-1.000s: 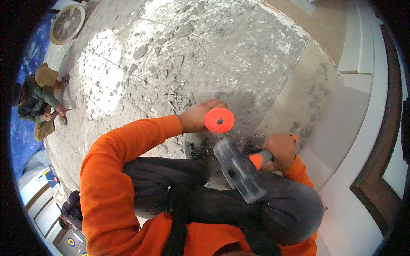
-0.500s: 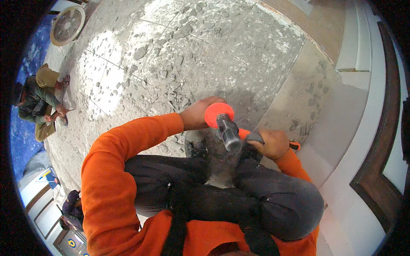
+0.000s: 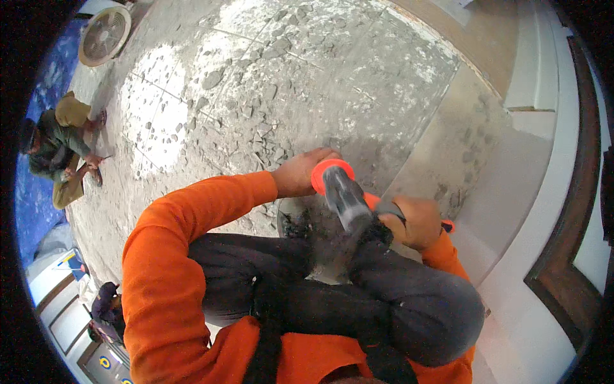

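My left hand [image 3: 302,173] is closed below an orange round hand guard [image 3: 318,182], which looks like that of a chisel. The chisel's shaft is hidden from above. In my closed right hand [image 3: 416,221] is a hammer with an orange and grey handle. Its dusty grey head [image 3: 346,200] overlaps the guard in view and is slightly blurred; whether it touches the chisel I cannot tell. Both tools are over the floor between my bent knees, in front of a dusty shoe [image 3: 291,214].
Broken chips [image 3: 262,131] litter the dusty concrete floor [image 3: 358,83]. A round fan [image 3: 104,37] stands far left. Another person [image 3: 61,144] crouches at the left, holding something thin; a second person [image 3: 107,310] is lower left. A white wall with brown trim [image 3: 563,256] runs along the right.
My right hand and the hammer have shifted a little to the right and nearer to me. The guard and my left hand have moved slightly right.
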The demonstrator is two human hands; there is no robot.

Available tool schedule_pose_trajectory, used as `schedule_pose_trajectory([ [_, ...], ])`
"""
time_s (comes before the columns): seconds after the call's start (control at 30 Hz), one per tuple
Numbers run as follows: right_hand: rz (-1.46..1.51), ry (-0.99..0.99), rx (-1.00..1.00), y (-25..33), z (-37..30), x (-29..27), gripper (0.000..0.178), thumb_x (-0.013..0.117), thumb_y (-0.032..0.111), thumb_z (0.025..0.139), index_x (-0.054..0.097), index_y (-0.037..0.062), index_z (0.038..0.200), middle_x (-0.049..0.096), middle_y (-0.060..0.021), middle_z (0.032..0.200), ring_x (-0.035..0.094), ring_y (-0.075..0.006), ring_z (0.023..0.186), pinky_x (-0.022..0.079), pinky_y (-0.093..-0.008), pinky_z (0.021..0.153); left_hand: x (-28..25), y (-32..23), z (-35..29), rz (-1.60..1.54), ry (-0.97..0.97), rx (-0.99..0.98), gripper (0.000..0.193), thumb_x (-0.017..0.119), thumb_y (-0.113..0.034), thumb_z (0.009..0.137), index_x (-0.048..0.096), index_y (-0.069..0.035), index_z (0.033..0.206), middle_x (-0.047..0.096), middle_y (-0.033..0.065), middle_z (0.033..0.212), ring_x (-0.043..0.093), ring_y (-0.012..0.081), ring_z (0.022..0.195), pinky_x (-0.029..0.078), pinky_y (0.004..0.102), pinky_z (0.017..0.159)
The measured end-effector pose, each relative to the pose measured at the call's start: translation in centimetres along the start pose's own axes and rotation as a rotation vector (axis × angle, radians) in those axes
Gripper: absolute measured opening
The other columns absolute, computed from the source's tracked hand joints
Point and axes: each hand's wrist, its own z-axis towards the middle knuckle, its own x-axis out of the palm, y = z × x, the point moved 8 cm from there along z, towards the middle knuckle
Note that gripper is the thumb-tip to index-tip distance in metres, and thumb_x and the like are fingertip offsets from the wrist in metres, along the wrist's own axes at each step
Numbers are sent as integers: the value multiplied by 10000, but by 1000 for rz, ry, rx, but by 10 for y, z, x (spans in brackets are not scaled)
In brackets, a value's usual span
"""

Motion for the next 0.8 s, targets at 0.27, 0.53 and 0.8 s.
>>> schedule_pose_trajectory([
  [0.27, -142, 58, 71, -29, -7, 26, 510, 713, 584, 826, 624, 82, 831, 617, -140, 656, 646, -363, 608, 485, -473, 528, 3, 0, 10, -15, -11, 31, 499, 754, -312, 840, 555, -88, 1239, 584, 121, 1294, 581, 334, 1208, 490, 423, 1019],
  [0.53, -71, 30, -5, -34, -29, 39, 500, 716, 575, 831, 620, 86, 806, 626, -172, 671, 644, -375, 602, 484, -479, 525, 7, -6, 18, -59, 16, 33, 482, 761, -293, 847, 585, -88, 1246, 568, 127, 1330, 568, 328, 1241, 480, 412, 1043],
  [0.8, 164, -107, 260, -29, -18, -7, 446, 665, 467, 927, 638, 23, 897, 607, -184, 675, 644, -362, 621, 465, -430, 542, -16, 15, 2, 54, -210, 127, 422, 727, -201, 850, 615, -58, 1231, 612, 159, 1263, 583, 353, 1176, 482, 435, 1006],
])
